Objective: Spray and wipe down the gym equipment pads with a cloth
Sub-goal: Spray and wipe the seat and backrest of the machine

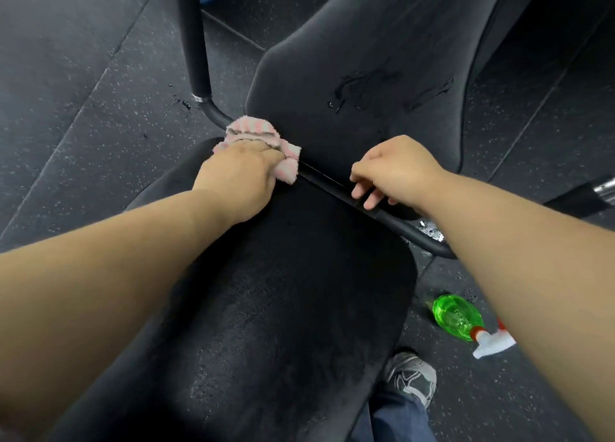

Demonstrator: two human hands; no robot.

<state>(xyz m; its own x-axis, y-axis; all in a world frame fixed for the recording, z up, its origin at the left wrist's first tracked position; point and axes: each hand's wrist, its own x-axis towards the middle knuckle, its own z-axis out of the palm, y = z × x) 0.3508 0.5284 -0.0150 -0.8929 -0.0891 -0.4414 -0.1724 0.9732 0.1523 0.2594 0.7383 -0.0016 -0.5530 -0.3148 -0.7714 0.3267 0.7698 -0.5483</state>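
A pink and white cloth (258,137) lies bunched at the far left corner of the near black seat pad (283,308), where it meets a black metal bar (336,185). My left hand (238,175) grips the cloth and presses it there. My right hand (392,170) hovers over the same bar further right, its fingers loosely curled with nothing in them. Beyond the bar, the back pad (382,75) shows wet streaks. A green spray bottle (461,318) with a white and red trigger lies on its side on the floor at the right.
A black upright frame tube (193,39) rises at the left of the back pad. Another handle with a chrome end (595,192) shows at the right edge. My shoe (412,375) and jeans leg stand beside the seat on speckled rubber flooring (83,92).
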